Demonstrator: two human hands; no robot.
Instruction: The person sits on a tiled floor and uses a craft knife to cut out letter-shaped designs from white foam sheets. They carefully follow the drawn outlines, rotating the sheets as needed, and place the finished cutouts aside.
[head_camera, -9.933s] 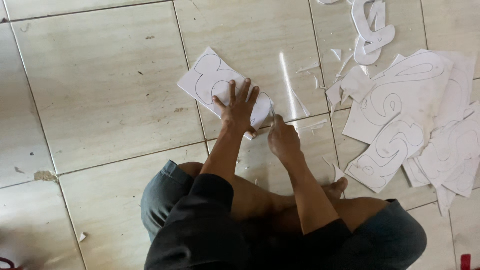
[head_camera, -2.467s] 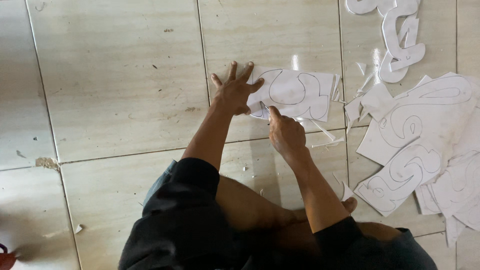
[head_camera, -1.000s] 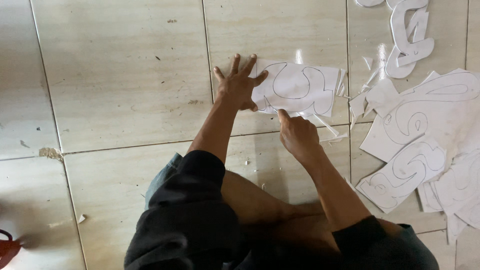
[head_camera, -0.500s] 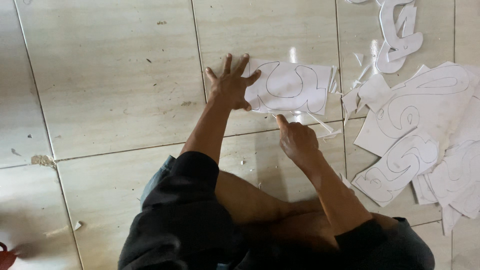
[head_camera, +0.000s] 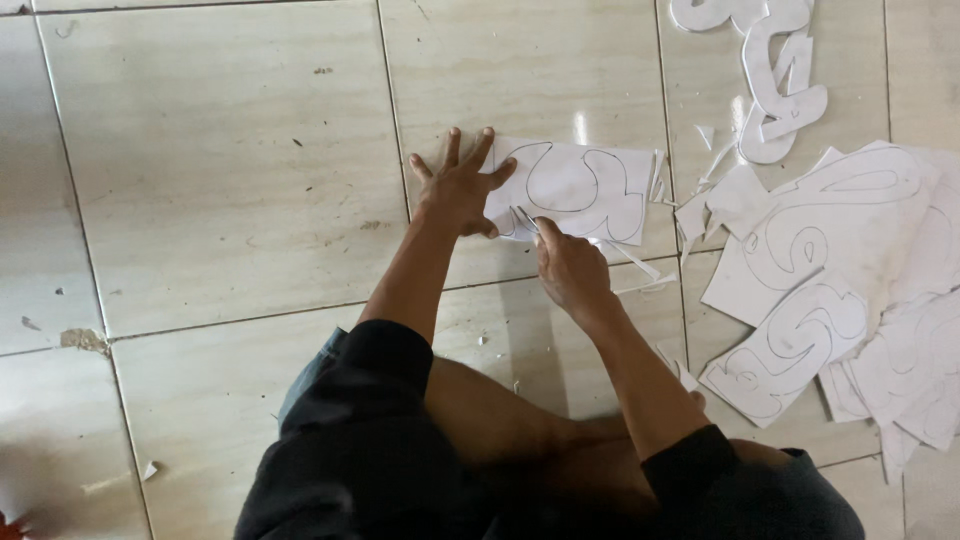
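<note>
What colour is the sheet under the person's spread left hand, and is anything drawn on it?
White sheet, with dark curving outlines drawn on it; the head view shows it.

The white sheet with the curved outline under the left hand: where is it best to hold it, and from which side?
Probably the bare right-hand margin of the white sheet, pressed flat from above. The sheet lies flat on the tiled floor, so no edge is lifted to pinch. The left hand already covers its left end with spread fingers, and the right hand works a thin blade at the lower edge.
</note>
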